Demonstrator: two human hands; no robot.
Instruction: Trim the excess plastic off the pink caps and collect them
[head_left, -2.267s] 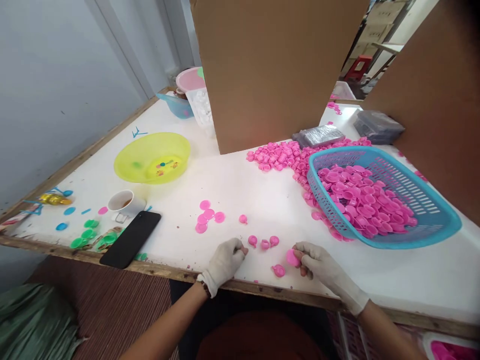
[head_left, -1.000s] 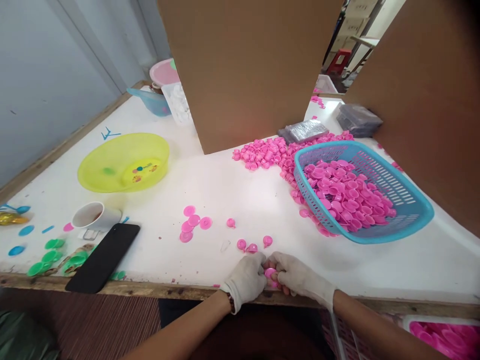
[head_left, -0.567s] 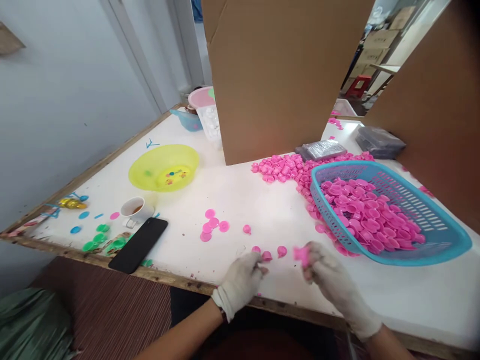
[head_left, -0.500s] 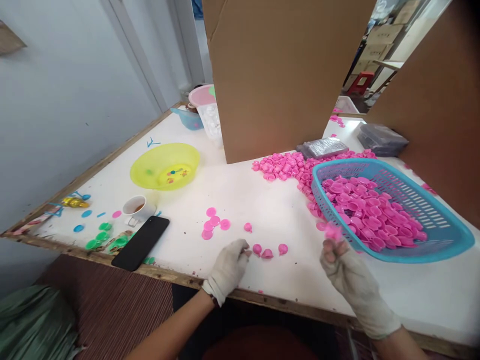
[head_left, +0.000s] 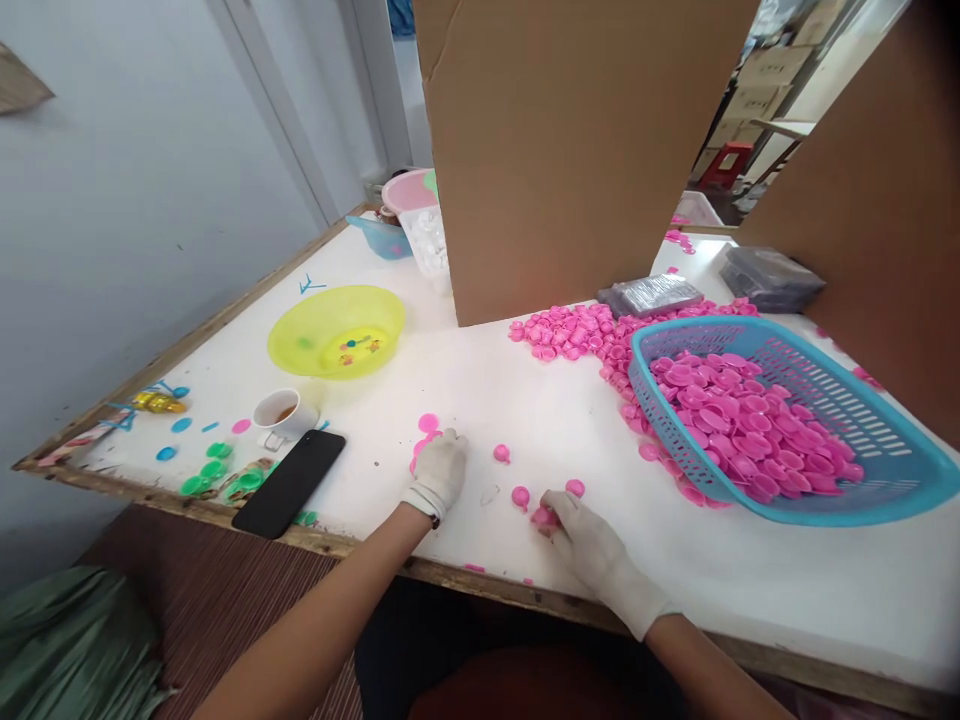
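My left hand [head_left: 441, 468], in a white glove with bare fingertips, is over a small group of flat pink discs [head_left: 428, 423]. Its fingers are curled downward, and what they hold, if anything, is hidden beneath them. Nearer the table's front edge, my right hand [head_left: 592, 540], gloved likewise, has its fingertips closed on a small pink cup-shaped piece [head_left: 544, 518]. Similar pink cup pieces lie close by: one [head_left: 520, 496] just left of those fingers, one [head_left: 575, 488] behind them, and another [head_left: 501, 453] farther back between the hands.
A blue basket [head_left: 911, 470] of pink pieces stands at right, beside a loose pink pile [head_left: 570, 330]. A tall cardboard sheet [head_left: 570, 160] rises behind. Leftward are a yellow bowl [head_left: 289, 335], a cup of brown drink [head_left: 270, 412], a black phone [head_left: 289, 485] and green pieces [head_left: 217, 470].
My left hand has moved left and away from me, onto the pink discs. My right hand, which held a pink piece beside the basket, has come left to the small pink cups.
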